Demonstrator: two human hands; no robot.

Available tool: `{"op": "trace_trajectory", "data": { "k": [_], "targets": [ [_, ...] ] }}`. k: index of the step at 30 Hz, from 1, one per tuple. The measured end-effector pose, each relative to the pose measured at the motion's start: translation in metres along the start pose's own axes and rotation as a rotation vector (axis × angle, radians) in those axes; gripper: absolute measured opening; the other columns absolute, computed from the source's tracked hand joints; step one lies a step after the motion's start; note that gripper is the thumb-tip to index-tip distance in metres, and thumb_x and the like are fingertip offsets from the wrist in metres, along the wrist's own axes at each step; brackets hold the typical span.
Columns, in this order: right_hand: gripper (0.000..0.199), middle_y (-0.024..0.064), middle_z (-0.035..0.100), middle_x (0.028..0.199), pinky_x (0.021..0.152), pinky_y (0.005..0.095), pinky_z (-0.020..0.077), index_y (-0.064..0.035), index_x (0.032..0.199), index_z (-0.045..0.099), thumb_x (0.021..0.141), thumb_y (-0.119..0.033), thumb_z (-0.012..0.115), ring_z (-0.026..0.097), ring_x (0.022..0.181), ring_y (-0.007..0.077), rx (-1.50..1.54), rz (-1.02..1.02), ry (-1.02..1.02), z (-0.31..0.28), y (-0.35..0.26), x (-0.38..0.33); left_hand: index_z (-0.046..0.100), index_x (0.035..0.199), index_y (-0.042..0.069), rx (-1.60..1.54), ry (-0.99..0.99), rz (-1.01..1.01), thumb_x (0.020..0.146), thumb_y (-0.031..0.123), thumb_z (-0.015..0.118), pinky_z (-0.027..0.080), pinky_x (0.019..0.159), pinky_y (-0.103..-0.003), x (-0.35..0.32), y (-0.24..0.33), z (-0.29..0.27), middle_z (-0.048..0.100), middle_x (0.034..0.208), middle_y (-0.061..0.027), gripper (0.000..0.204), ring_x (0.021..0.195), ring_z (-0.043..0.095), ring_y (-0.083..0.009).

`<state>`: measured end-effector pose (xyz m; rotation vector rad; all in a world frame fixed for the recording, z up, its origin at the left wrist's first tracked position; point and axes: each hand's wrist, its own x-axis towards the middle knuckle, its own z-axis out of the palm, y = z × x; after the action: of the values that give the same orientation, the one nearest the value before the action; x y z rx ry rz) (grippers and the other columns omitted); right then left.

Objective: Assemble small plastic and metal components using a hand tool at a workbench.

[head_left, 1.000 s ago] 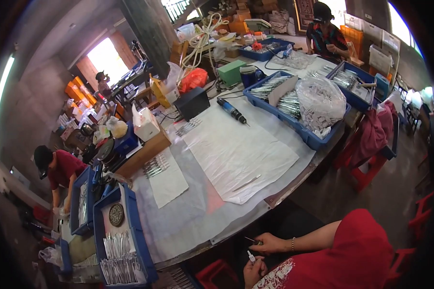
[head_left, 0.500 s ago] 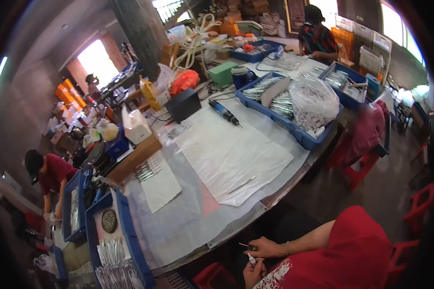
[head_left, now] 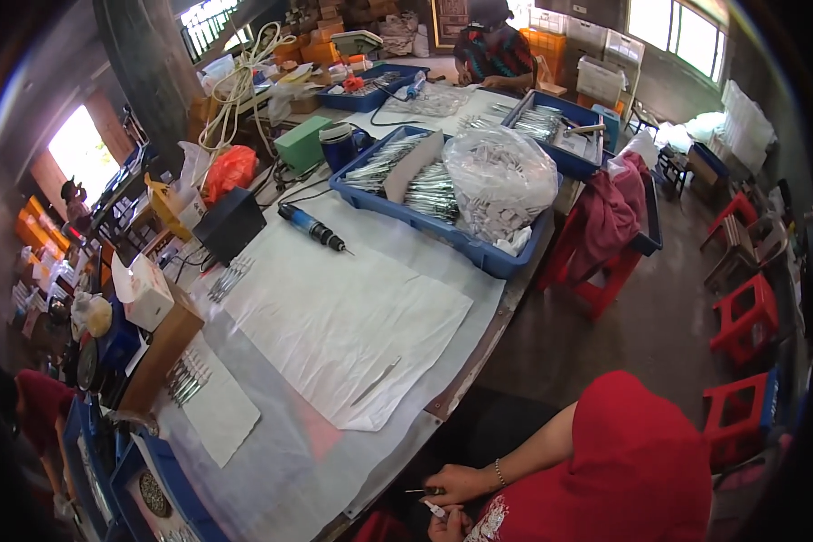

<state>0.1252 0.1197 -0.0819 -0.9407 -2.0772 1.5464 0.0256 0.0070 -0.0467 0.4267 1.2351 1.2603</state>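
Note:
Near the table's front edge, at the lower right, my two hands are close together over dark clothing. My right hand, with a bracelet at the wrist, is closed on a dark piece with a thin metal shaft pointing left. Just below it, my left hand is closed around a small white-tipped piece; the rest of it is hidden by the fingers. On the white sheet before me lie a slim metal tool and a blue and black electric screwdriver.
A blue tray holds metal pieces and a filled plastic bag. More metal pieces lie on a smaller sheet beside a brown box. One person sits across the table, another at left. Red stools stand right.
The view has swung to the right, so the table and trays sit further left and more stools show. Both hands keep their grip on the same pieces.

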Motion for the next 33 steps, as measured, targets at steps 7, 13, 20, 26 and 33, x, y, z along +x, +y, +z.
{"op": "trace_trajectory", "data": {
  "k": [7,13,20,26,33],
  "targets": [
    [0.032,0.0158,0.061,0.062,0.049,0.0393,0.0487,-0.0026,0.074,0.057,0.087,-0.031,0.063,0.062,0.057,0.0340,0.025,-0.103,0.055,0.003,0.007,-0.001,0.059,0.093,0.002,0.004,-0.003,-0.013,0.092,0.006,0.055,0.037,0.048,-0.024,-0.001,0.000,0.001,0.051,0.060,-0.0020,0.006,0.051,0.046,-0.0094],
    [0.031,0.0152,0.061,0.062,0.049,0.0392,0.0487,-0.0029,0.075,0.057,0.087,-0.031,0.062,0.062,0.057,0.0337,0.054,-0.111,0.039,0.005,0.006,-0.001,0.058,0.092,0.004,0.060,0.053,0.025,0.093,0.008,0.054,0.034,0.043,-0.024,-0.004,0.001,0.005,0.049,0.058,-0.0019,0.006,0.046,0.043,-0.0088],
    [0.031,0.0191,0.063,0.067,0.056,0.0411,0.0507,-0.0016,0.077,0.059,0.087,-0.031,0.059,0.064,0.064,0.0371,0.109,-0.083,-0.040,-0.001,-0.006,0.002,0.055,0.089,0.007,-0.102,0.188,-0.079,0.095,0.013,0.052,0.030,0.039,-0.023,-0.015,0.022,0.024,0.043,0.057,-0.0001,0.009,0.041,0.036,-0.0092],
    [0.033,0.0173,0.064,0.070,0.057,0.0437,0.0510,-0.0025,0.081,0.059,0.085,-0.035,0.060,0.064,0.065,0.0369,0.025,-0.051,-0.048,-0.015,-0.007,-0.004,0.051,0.086,0.010,-0.187,0.017,-0.089,0.096,0.018,0.052,0.029,0.038,-0.024,-0.017,0.031,0.029,0.041,0.057,0.0005,0.013,0.040,0.035,-0.0098],
    [0.032,0.0172,0.065,0.076,0.061,0.0469,0.0507,-0.0044,0.089,0.058,0.084,-0.036,0.060,0.064,0.072,0.0371,-0.206,-0.020,-0.203,-0.041,-0.004,-0.024,0.051,0.091,0.007,-0.108,0.029,-0.032,0.093,0.006,0.048,0.031,0.040,-0.022,-0.006,0.029,0.036,0.042,0.063,-0.0014,0.004,0.046,0.035,-0.0098]
  ]
}}
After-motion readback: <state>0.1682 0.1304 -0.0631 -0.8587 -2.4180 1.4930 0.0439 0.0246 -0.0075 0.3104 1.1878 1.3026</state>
